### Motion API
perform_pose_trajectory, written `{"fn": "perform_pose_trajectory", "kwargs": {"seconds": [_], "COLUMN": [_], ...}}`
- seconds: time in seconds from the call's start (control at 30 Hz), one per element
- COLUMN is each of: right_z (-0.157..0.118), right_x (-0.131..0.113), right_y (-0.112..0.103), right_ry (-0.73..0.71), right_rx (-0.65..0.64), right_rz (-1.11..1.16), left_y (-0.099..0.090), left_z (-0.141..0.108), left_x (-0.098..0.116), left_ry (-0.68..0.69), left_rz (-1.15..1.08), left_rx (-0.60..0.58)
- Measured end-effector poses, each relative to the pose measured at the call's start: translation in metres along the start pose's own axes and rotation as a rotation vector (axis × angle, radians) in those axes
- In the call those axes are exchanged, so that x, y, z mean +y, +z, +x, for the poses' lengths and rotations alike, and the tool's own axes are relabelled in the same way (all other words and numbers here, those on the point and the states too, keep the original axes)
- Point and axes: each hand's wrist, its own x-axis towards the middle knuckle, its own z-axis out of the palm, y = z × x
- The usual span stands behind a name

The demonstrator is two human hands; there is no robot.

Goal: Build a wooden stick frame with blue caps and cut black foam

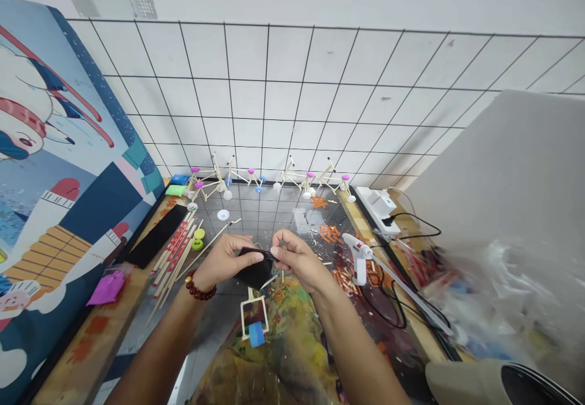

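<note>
My left hand [222, 262] pinches the left part of a small black sheet [254, 274], its thumb lying over the top edge. At the sheet's upper right corner, my right hand [299, 263] grips with thumb and fingers closed. The sheet hangs tilted between both hands; whether it is foam or card I cannot tell. Just below it is a small square frame of light sticks [266, 313] with a blue piece [256, 334] at its lower edge. The frame lies by my paint-stained clothing [292, 344].
Several little stick bicycle-like models [219, 179] stand along the tiled wall. Wooden sticks [176, 253], a black strip [158, 237] and a purple packet [107, 286] lie left. A white glue gun [359, 256], orange scraps [329, 233] and a power strip [378, 210] are right.
</note>
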Motion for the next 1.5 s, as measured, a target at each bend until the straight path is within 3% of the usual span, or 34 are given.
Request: {"fn": "perform_pose_trajectory", "kwargs": {"seconds": [0.3, 0.47, 0.7, 1.2, 1.5], "right_z": [0.0, 0.001, 0.0, 0.001, -0.004], "right_x": [-0.002, -0.001, -0.003, 0.002, -0.006], "right_y": [-0.001, -0.002, 0.0, -0.002, 0.0], "right_ry": [-0.041, -0.085, -0.134, -0.156, -0.056], "right_rx": [0.047, 0.097, 0.12, 0.076, 0.041], "right_rz": [0.092, 0.073, 0.031, -0.036, 0.071], "left_y": [0.008, 0.012, 0.017, 0.015, 0.008], "left_z": [-0.002, -0.002, -0.001, -0.001, -0.005], "left_x": [0.006, 0.012, 0.012, 0.015, 0.007], "left_ry": [-0.218, -0.231, -0.253, -0.246, -0.211], "left_rz": [-0.205, -0.303, -0.394, -0.315, -0.232], "left_rx": [0.044, 0.166, 0.238, 0.195, 0.132]}}
